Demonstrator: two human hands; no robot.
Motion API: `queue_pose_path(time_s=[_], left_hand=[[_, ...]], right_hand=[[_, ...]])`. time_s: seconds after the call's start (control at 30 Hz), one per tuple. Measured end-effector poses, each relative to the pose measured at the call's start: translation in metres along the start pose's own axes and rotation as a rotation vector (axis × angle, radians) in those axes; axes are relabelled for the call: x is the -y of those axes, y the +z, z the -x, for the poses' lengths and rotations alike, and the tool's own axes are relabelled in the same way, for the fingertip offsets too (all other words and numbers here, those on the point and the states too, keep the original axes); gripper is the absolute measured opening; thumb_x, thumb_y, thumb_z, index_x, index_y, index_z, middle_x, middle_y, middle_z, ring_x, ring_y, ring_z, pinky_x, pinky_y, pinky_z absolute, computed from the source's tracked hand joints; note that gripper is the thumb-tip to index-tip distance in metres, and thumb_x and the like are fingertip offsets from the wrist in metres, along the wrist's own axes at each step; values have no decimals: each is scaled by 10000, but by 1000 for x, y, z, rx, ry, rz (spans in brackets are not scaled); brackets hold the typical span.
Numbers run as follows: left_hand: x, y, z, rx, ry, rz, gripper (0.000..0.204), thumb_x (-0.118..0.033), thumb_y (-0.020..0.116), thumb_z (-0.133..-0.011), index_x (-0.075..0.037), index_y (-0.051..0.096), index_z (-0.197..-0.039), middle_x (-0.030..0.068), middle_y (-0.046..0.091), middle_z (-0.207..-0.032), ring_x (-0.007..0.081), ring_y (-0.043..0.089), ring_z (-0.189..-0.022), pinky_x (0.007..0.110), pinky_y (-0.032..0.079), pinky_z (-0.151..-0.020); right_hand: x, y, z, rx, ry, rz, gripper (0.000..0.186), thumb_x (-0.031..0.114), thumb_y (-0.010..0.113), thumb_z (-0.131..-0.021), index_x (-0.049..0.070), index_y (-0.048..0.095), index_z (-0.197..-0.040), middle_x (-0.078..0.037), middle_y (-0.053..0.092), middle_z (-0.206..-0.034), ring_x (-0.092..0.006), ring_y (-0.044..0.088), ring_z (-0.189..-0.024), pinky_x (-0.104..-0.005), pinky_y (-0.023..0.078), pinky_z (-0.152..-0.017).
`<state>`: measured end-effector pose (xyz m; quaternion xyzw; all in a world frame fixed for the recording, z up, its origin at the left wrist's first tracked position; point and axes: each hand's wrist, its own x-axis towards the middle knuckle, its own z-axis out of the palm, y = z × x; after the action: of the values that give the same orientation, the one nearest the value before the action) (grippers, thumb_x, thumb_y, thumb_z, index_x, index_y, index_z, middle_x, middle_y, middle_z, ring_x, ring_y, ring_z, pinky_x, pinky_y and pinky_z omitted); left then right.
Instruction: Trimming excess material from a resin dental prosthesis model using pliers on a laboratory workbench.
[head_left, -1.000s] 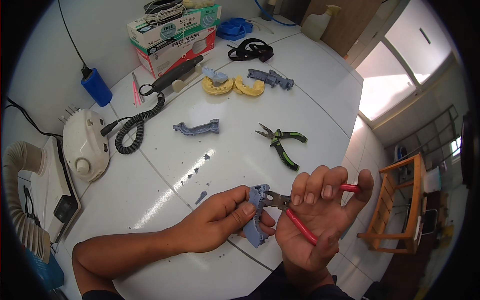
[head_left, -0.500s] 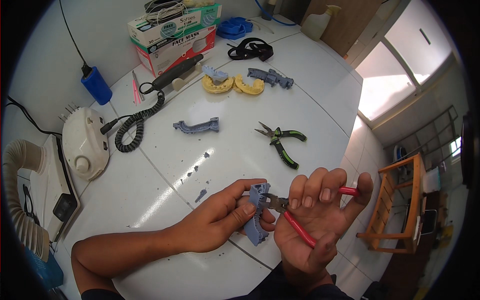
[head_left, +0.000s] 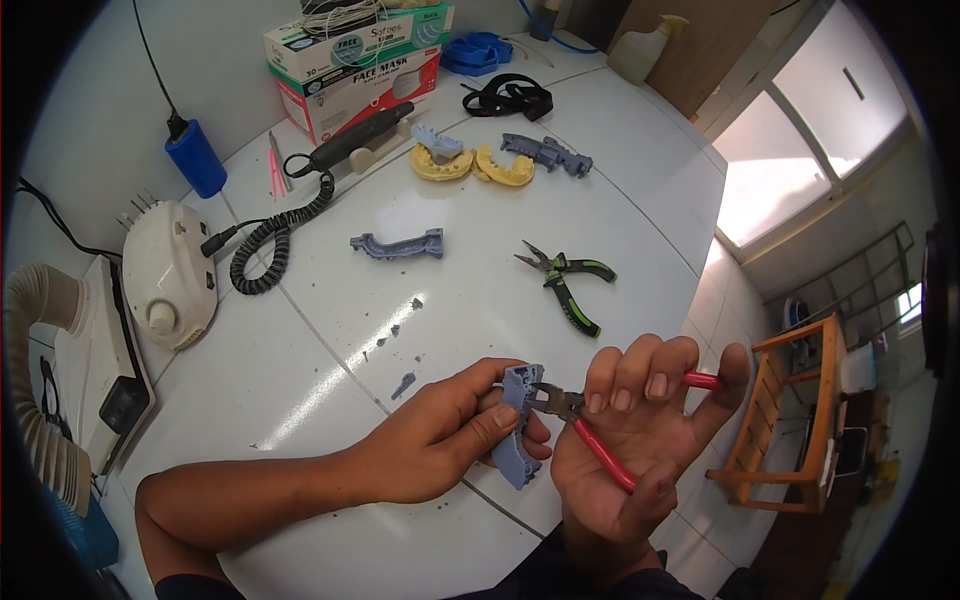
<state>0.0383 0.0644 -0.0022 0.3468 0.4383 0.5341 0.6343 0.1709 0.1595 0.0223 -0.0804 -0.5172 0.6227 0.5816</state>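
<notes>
- Grips a ridged blue-grey piece (head_left: 516, 462) in the left hand (head_left: 435, 445), near the middle, with the thumb across its left side and the other fingers mostly hidden behind it.
- Holds red-handled pliers (head_left: 601, 452) in the right hand (head_left: 640, 425), palm up and half open, with fingers bent loosely over the far handle, masking its middle, and the near handle against the palm.
- Touches the piece's right edge with the pliers' tips; cannot tell how firmly.
- Can see blue-grey scraps (head_left: 403, 385) on the white tabletop (head_left: 470, 320), just beyond the left hand, some too tiny to make out.
- Farther off, shows green-and-black pliers (head_left: 562, 290) lying open and, to the left, a curved blue-grey piece (head_left: 400, 245).
- At the far side, shows a yellow arch-shaped model (head_left: 440, 172), partly covered by a light-blue piece (head_left: 434, 141).
- Loses dark sleeves (head_left: 198, 587) at the near edge.
</notes>
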Motion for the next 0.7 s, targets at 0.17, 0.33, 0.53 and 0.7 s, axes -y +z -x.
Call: queue_pose_path(time_s=[0.17,0.33,0.53,0.7], left_hand=[[4,2,1,-16,40,-5,383,-141,443,-1086,29,382,-1423,119,701,-1090,172,682,-1002,297,528,-824],[2,4,3,-29,53,-291,330,-103,427,-1081,27,385,-1381,130,688,-1075,216,691,-1046,338,521,-934],[4,5,3,-65,55,-350,293,-70,447,-1061,40,406,-1329,135,697,-1042,215,689,-989,345,520,-887],[4,5,3,-109,48,-409,276,-94,481,-1050,40,430,-1286,134,708,-1009,242,689,-959,359,517,-867]], right_hand=[[-1,-2,-1,33,21,-12,842,415,734,-842,170,257,-1491,-49,366,-1039,-144,415,-843,-299,387,-736],[-1,-4,-2,97,59,-33,654,279,691,-860,189,314,-1386,-50,360,-1021,-144,414,-835,-301,388,-731],[-7,-8,-4,158,38,-82,530,92,627,-834,193,356,-1278,-37,344,-965,-143,397,-801,-295,374,-714],[-9,-6,0,169,18,-71,452,8,567,-807,202,398,-1179,-26,327,-914,-143,369,-763,-296,347,-685]])
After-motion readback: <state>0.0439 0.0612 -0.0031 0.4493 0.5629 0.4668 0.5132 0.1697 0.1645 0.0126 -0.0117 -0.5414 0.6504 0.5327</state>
